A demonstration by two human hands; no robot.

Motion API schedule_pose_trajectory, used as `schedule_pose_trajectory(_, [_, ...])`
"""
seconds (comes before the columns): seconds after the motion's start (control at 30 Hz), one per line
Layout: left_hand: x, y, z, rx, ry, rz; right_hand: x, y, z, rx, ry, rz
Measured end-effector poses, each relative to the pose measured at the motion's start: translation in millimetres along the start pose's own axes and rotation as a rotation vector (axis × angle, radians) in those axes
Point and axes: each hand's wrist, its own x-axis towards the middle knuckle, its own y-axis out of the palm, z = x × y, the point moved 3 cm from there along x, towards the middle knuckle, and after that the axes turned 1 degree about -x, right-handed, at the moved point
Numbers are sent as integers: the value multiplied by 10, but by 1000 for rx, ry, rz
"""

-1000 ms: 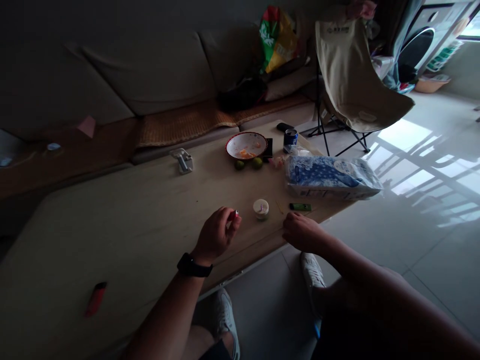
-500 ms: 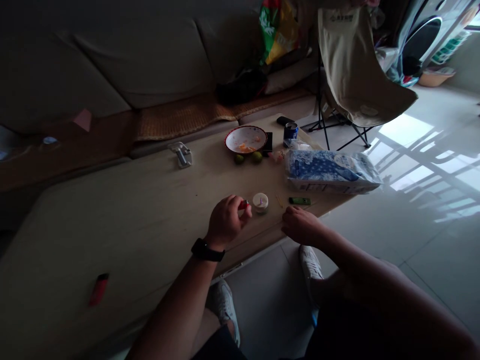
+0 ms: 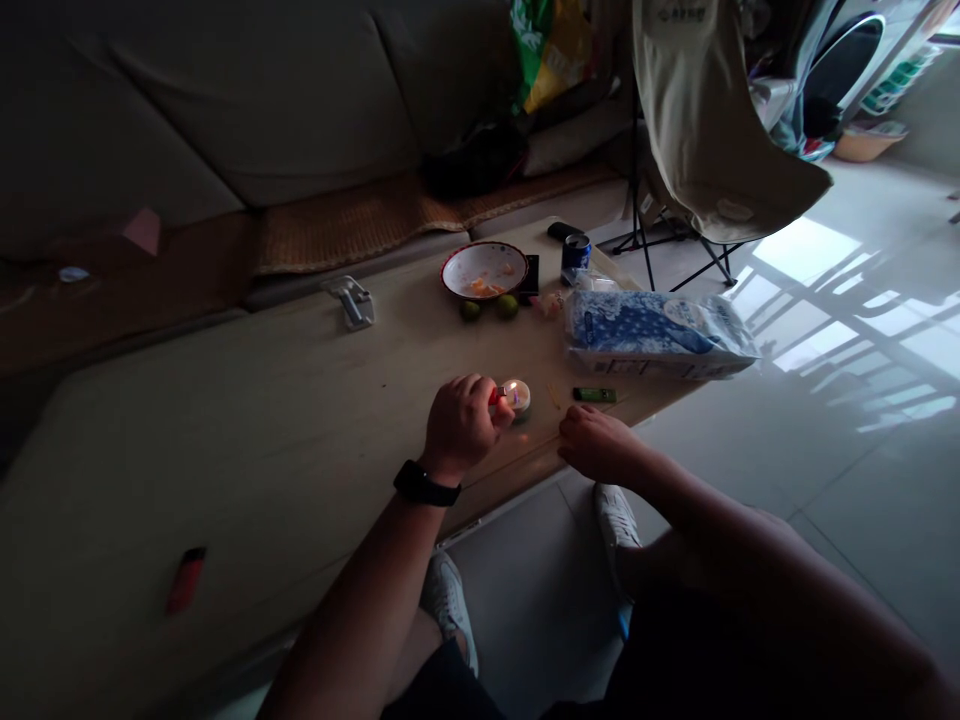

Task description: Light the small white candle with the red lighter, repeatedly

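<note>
My left hand (image 3: 463,425), with a black watch on its wrist, is closed around a red lighter (image 3: 496,396). A small flame shows at the lighter's tip, over the near left side of a small round candle (image 3: 519,397) in a pale cup with a purplish wick or stick in its middle. My right hand (image 3: 592,438) rests curled at the table's front edge; its fingertips are tucked under, and what they hold, if anything, is hidden. Just beyond it lie a green lighter-like piece (image 3: 595,395) and a thin yellowish stick (image 3: 553,396).
A plastic-wrapped blue pack (image 3: 660,335) lies at the table's right end. Behind are a plate (image 3: 480,262) with orange scraps, green fruits (image 3: 508,307) and a blue can (image 3: 576,256). A metal-coloured holder (image 3: 352,303) and a red lighter (image 3: 186,580) lie further left.
My left hand has moved slightly right, bringing the lighter over the candle. A flame has appeared at its tip. My right hand has stayed nearly where it was.
</note>
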Motion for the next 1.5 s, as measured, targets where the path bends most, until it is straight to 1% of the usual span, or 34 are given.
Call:
schedule_pose_trajectory(0.17, [22,-1,-30,1,1,11,-17,-30,12,6,1,-35])
schedule_pose_trajectory(0.3, [18,10,-28,-19,0,6,-33,-46,19,1,17,-40])
schedule_pose_trajectory(0.4, [14,10,-29,6,6,-4,-40,-55,23,9,18,-41])
schedule_pose_trajectory(0.5, [7,-35,-22,11,-2,-46,-44,-62,26,13,16,-33])
schedule_pose_trajectory(0.57, [-13,-101,7,-24,-33,-97,-47,-67,25,11,19,-33])
schedule_pose_trajectory(0.7, [-105,-265,140,-152,-102,-203,-53,-69,23,14,19,-36])
schedule_pose_trajectory(0.9, [-293,-387,437,-201,-241,-228,-44,-66,30,0,18,-33])
schedule_pose_trajectory(1.03, [-431,-429,588,-195,-290,-261,-43,-71,34,-8,13,-38])
schedule_pose_trajectory(1.17, [-567,-440,678,-218,-298,-227,-50,-75,27,0,19,-40])
schedule_pose_trajectory(1.3, [-686,-438,751,-191,-288,-215,-50,-71,22,6,12,-37])
schedule_pose_trajectory(1.5, [-786,-416,826,-172,-296,-160,-40,-60,20,-2,21,-39])
